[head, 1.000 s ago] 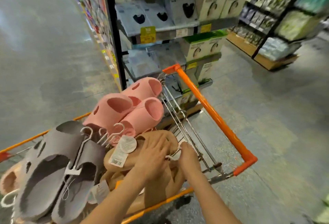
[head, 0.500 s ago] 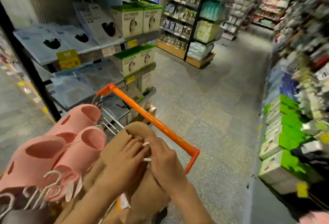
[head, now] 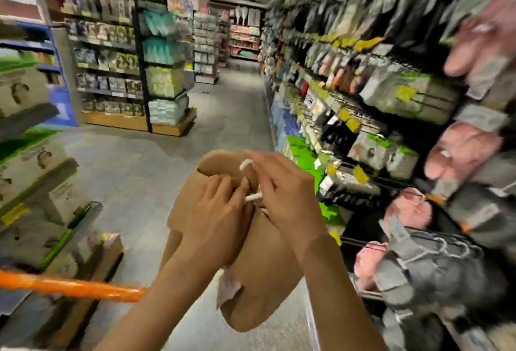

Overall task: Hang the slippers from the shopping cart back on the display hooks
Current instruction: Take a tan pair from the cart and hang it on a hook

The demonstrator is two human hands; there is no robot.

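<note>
Store aisle runs ahead of you, shelving on both sides, and the slipper rack [head: 435, 261] with its pink and grey pairs hangs low to your right. You carry the tan slippers [head: 251, 253] in mid-air at chest height, their long axis pointing away and down toward you, white hanger [head: 252, 197] at the top between your hands. Your left hand [head: 217, 225] curls round the upper part of the pair; your right hand [head: 282, 197] pinches the hanger, fingers bent over it. That right hand is the nearer one to the rack, so the pair likely needs to swing right, hook leading. The cart handle [head: 69, 286] sits well off to your lower left.
</note>
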